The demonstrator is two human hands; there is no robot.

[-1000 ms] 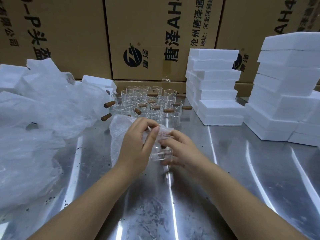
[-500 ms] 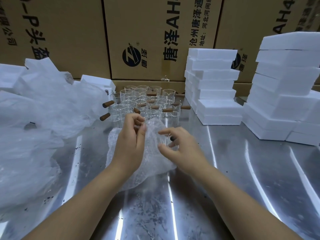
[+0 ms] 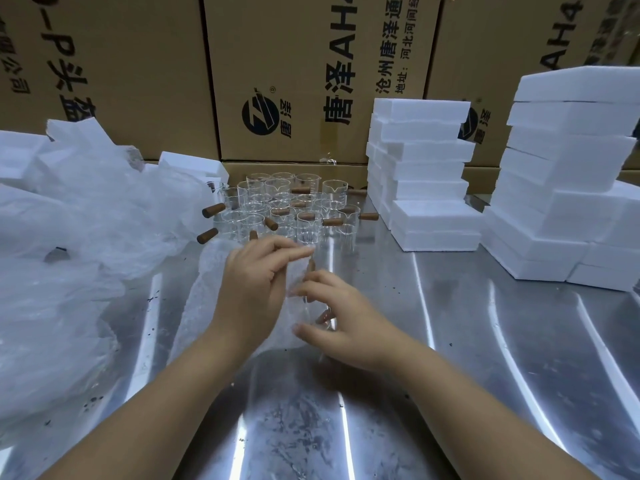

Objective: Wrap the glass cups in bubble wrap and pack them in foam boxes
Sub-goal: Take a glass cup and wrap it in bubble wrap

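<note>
Now, left hand (image 3: pixel 254 285): grips the wrap, fingers curled over its upper edge, thumb and forefinger stretched toward the far side.
Right hand (image 3: pixel 346 317): curls round the cup from the near side, forefinger on top, thumb below, one fingertip seen through the glass.
Clear glass cup with a brown wooden handle (image 3: pixel 313 301): sits between the two hands, partly covered by wrap; handle end pokes up between the forefingers.
Translucent bubble wrap sheet (image 3: pixel 211 289): spreads from under the left hand down onto the table, left of the grip.
Cluster of bare glass cups (image 3: pixel 277 206): stands upright just beyond the grip, wooden handles pointing out sideways.
Stack of white foam boxes (image 3: pixel 422 168): rises beyond and right of the grip.
Taller foam stack (image 3: pixel 571 188): stands farther right.
Crumpled clear plastic bag (image 3: pixel 86 220): heaped well left of the grip.
Brown printed cardboard cartons (image 3: pixel 311 64): line the back, behind everything.
Shiny steel tabletop (image 3: pixel 485 358): lies under the grip, streaked with reflections.
</note>
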